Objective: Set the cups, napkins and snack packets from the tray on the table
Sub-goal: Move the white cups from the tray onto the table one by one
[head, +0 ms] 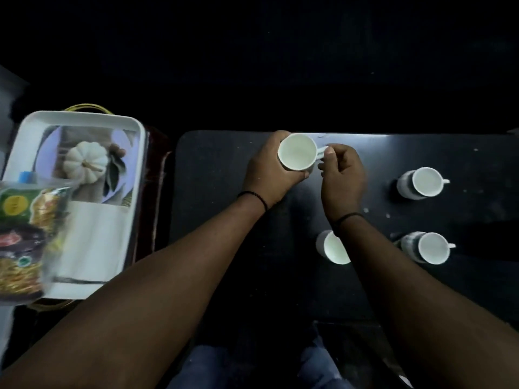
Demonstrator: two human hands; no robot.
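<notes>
My left hand [266,171] grips the body of a white cup [297,151] near the far edge of the black table [213,175]. My right hand [341,175] pinches that cup's handle from the right. Three more white cups stand on the table: one at far right [422,182], one at near right [429,248], and one [332,248] partly hidden under my right forearm. At the left, a white tray [84,117] holds snack packets [25,237] and folded white napkins [95,240].
The tray's floor carries a printed picture of a white pumpkin [85,161]. A dark red surface [156,175] lies under the tray, left of the table. My legs in blue jeans [213,366] show at the bottom. The surroundings are dark.
</notes>
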